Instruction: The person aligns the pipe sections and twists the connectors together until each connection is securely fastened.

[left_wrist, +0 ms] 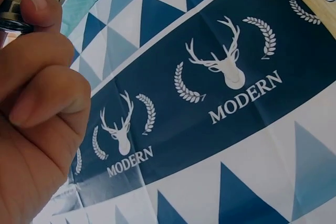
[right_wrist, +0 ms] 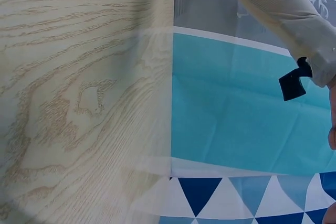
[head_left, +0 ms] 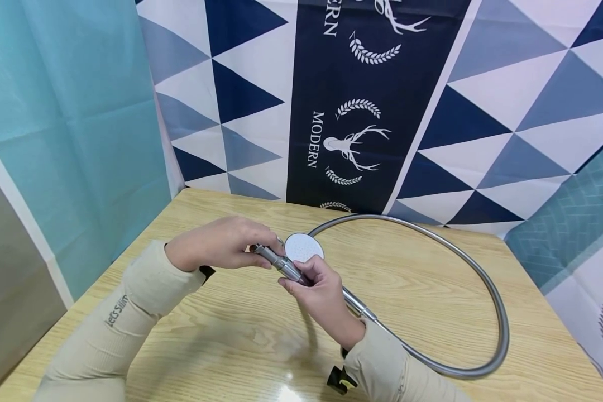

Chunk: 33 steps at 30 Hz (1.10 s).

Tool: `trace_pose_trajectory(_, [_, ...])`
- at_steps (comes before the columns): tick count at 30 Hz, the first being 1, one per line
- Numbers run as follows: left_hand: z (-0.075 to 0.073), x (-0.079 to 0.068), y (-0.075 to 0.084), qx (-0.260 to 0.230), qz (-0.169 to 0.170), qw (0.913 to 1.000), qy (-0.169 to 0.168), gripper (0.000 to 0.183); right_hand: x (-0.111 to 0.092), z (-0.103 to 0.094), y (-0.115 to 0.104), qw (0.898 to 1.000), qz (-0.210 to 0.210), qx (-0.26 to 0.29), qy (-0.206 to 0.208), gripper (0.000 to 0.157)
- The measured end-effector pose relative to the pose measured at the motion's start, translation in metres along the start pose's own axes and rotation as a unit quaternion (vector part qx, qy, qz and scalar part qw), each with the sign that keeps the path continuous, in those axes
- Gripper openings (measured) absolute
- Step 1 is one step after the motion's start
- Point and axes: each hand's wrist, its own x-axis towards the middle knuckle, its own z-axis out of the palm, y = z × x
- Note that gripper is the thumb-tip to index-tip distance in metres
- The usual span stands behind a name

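The backdrop [head_left: 512,128], printed with blue, grey and white triangles and a dark band of stag heads, rises behind the tabletop [head_left: 221,340], whose pale wood grain fills much of the right wrist view. Teal cloth [head_left: 80,100] hangs at the left. Two cream sleeves [head_left: 100,329] reach in from the near edge; the left one carries lettering. A grey hose [head_left: 502,321] makes a wide loop over the right half of the tabletop.

Near the middle, the left hand [head_left: 226,244] and right hand [head_left: 321,293] meet on one metal tube [head_left: 281,263], held tilted above the tabletop. The left fingers and thumb pinch its upper end, where the left wrist view shows stamped characters; the right thumb and fingers grip its lower end. The shower head [head_left: 301,247] sits just beyond the tube, white face up, partly hidden by the right hand. A black tab [head_left: 339,381] sticks out beside the right cuff.
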Motion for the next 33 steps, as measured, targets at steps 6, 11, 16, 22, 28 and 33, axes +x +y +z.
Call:
trace_pose_trajectory(6, [0.002, -0.001, -0.001, -0.002, -0.006, 1.0000, 0.005, 0.015, 0.002, 0.000, -0.001, 0.999, 0.034, -0.012, 0.017, 0.022])
trace_pose_trajectory(11, [0.003, -0.002, -0.003, -0.021, -0.010, 0.9997, 0.010, 0.018, 0.002, -0.003, -0.001, 0.999, 0.035, -0.005, 0.004, 0.021])
trace_pose_trajectory(16, [0.009, -0.003, -0.007, -0.075, -0.005, 0.9964, 0.040, 0.019, 0.001, -0.006, 0.001, 0.999, -0.016, -0.024, -0.014, 0.017])
trace_pose_trajectory(22, [0.016, -0.005, -0.010, -0.130, -0.003, 0.9891, 0.070, 0.021, -0.003, -0.006, 0.004, 0.998, -0.056, -0.035, -0.024, 0.021])
trace_pose_trajectory(28, [0.017, -0.004, -0.010, -0.150, -0.009, 0.9864, 0.067, 0.020, -0.007, -0.005, 0.006, 0.997, -0.073, -0.005, -0.023, 0.039])
trace_pose_trajectory(33, [0.017, -0.004, -0.011, -0.155, -0.008, 0.9860, 0.061, 0.019, -0.006, -0.003, 0.007, 0.998, -0.065, 0.019, -0.002, 0.030])
